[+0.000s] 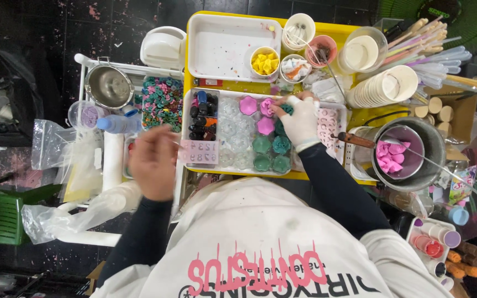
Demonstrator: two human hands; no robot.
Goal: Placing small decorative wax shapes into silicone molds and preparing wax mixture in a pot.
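My right hand (300, 120), in a white glove, reaches over a clear mould tray (233, 132) on the yellow table. Its fingertips pinch a pink flower-shaped piece (266, 107) in the tray's upper row. Other pink flower pieces (248, 105) and several teal ones (271, 154) sit in the cavities around it. My bare left hand (153, 161) hovers left of the tray, blurred, fingers curled, beside a pink number mould (199, 152). Whether it holds anything stays hidden behind the back of the hand.
Small dark bottles (202, 116) stand at the tray's left end. A white tray (230, 47), a cup of yellow bits (264, 62), stacked paper cups (385, 88) and sticks lie beyond. A metal pot with pink lumps (398, 157) sits right; a steel pot (109, 86) and coloured beads (162, 102) left.
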